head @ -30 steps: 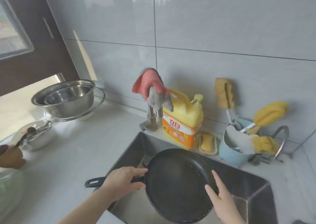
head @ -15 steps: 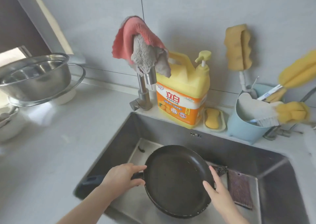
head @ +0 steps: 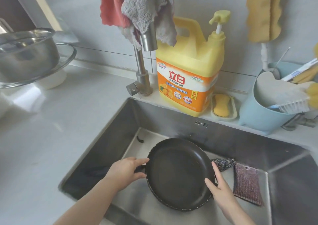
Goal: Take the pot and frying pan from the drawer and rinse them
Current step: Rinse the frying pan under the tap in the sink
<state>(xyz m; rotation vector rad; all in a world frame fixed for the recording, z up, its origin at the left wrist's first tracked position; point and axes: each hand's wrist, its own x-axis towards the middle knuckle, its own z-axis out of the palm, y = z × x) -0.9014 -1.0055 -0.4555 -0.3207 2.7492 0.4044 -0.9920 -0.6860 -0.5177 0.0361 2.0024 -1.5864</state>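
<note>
Holding the round black non-stick frying pan [head: 179,175] low inside the stainless steel sink [head: 240,144], near its front left part, the person has it between both hands. The left hand [head: 125,172] curls round the dark handle just where it joins the pan, so the handle runs leftward; the right hand [head: 217,188] lies with straight fingers along the right rim, steadying rather than gripping, as far as the blur allows. The steel tap spout [head: 148,40] stands above and behind the pan, toward the sink's back left corner, so rinsing likely means lifting the pan back under it. The steel pot [head: 25,54] sits on the bench at the far left.
</note>
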